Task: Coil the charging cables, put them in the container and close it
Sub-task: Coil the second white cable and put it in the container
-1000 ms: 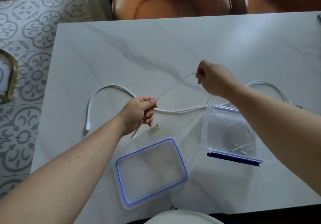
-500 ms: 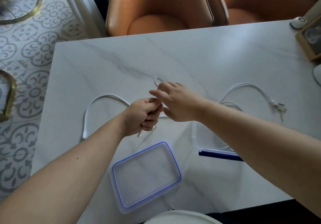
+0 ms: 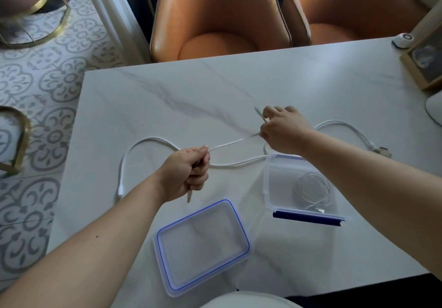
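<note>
No readable text anywhere that I can spot. The container [image 3: 301, 185], its lid [image 3: 202, 246] and the cables carry no labels, and the small white gadget [image 3: 403, 40] at the tabletop's far right corner is too blurry.

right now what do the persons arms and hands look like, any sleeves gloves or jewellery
Both arms are bare from the bottom of the picture to the fingers: no sleeves show. The left hand and the right hand wear no gloves, and no rings, watch or bracelet show on the sides in view. The left forearm bears one small dark spot.
</note>
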